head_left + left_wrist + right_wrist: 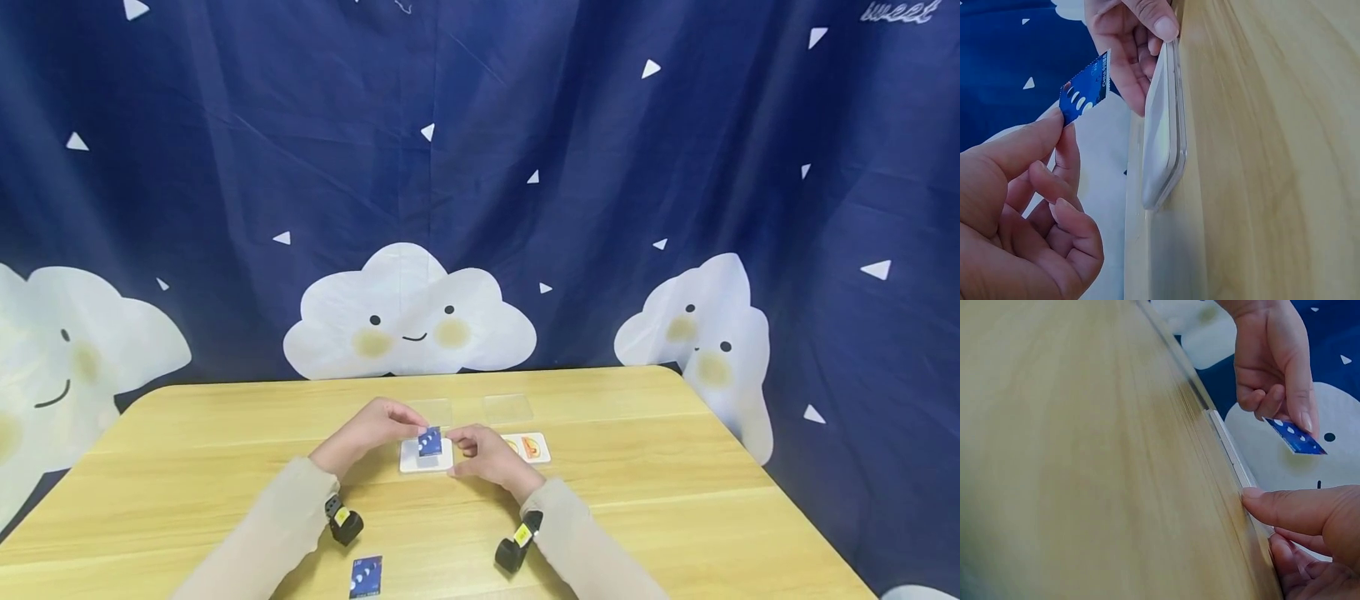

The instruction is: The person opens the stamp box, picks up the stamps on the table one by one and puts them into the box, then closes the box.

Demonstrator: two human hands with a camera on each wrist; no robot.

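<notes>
My left hand [381,422] pinches a blue postage stamp [430,442] by its edge between thumb and forefinger, the other fingers loosely curled. White moon-like shapes and a perforated edge show on the stamp [1084,89] in the left wrist view. Below it on the table lies a white rounded slab [408,462], with a clear layer along its underside. My right hand [491,458] holds the slab's right end, its thumb [1272,503] on the near edge and fingers round the far side. The stamp hangs over the slab, apart from it.
Right of my right hand lies a white card [534,447] with orange pictures, partly hidden. Behind are two clear plastic pieces, one at the back right [507,408]. A second blue stamp [366,577] lies near the front. A dark blue curtain [480,192] hangs behind the table.
</notes>
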